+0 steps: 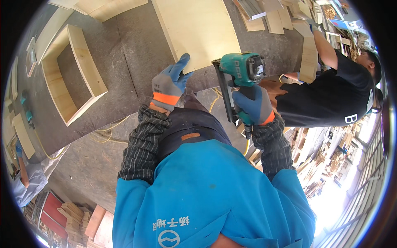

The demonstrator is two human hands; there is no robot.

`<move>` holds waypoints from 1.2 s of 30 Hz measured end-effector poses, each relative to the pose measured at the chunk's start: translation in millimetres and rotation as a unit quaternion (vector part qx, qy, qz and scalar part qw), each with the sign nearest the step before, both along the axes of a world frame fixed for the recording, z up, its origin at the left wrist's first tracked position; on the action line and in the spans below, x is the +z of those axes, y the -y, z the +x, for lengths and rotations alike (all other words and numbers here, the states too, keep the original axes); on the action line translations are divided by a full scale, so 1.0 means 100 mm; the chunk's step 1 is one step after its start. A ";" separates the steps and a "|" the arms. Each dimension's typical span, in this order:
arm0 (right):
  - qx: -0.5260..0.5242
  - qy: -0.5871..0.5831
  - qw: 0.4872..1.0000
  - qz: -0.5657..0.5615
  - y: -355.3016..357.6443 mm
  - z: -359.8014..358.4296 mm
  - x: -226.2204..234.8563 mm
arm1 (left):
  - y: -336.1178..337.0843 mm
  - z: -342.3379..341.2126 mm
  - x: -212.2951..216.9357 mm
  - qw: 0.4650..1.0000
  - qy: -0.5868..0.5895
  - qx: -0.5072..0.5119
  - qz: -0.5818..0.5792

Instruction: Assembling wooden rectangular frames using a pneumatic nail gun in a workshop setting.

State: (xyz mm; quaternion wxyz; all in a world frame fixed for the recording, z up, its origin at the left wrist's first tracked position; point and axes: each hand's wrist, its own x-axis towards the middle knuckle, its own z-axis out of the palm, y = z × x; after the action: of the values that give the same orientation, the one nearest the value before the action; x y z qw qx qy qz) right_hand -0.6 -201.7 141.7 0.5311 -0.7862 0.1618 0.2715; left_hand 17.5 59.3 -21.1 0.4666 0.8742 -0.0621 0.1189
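Note:
My left hand [170, 84], in a grey and blue glove with an orange cuff, is at the near left corner of a pale wooden panel [202, 31]. Its fingers are apart, the longest lying over the corner; whether they press on the wood I cannot tell. My right hand [254, 103], gloved alike, is wrapped round the grip of a teal and black nail gun [242, 68]. The tool's nose points up and left beside the panel's near right corner, its hose end hanging down by my wrist.
An open wooden box frame [76, 74] lies to the left on the dark worktable [124, 49]. Several wood strips [273, 20] are at the back right. Close on my right, a person in a black shirt [326, 97] reaches over the table. Yellow hoses [109, 134] trail below the edge.

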 end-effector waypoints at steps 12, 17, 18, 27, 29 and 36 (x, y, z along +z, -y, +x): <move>-0.058 0.021 0.998 0.031 0.31 0.09 0.08 | 0.00 0.01 0.00 1.000 -0.018 -0.005 0.007; -0.049 0.021 0.995 0.087 0.34 0.09 0.00 | 0.02 -0.01 -0.04 0.997 -0.051 -0.016 -0.048; -0.063 0.021 0.996 0.062 0.34 0.10 -0.01 | 0.02 0.00 -0.04 0.996 -0.058 -0.018 -0.064; -0.068 0.028 0.996 0.046 0.40 0.13 0.01 | 0.00 -0.01 -0.09 0.998 -0.057 -0.010 -0.020; -0.053 0.046 0.996 0.063 0.54 0.13 0.02 | 0.00 -0.01 -0.11 0.999 -0.051 -0.006 -0.017; 0.060 0.171 0.911 -0.370 1.11 0.62 -0.68 | -0.03 0.00 0.14 0.987 -0.158 -0.022 -0.008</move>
State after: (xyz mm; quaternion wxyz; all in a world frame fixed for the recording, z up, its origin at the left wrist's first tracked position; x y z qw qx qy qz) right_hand 61.7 -312.2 74.2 0.2049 -0.9689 0.1097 0.0850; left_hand 17.4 62.5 -7.4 0.4800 0.8767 -0.0060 -0.0301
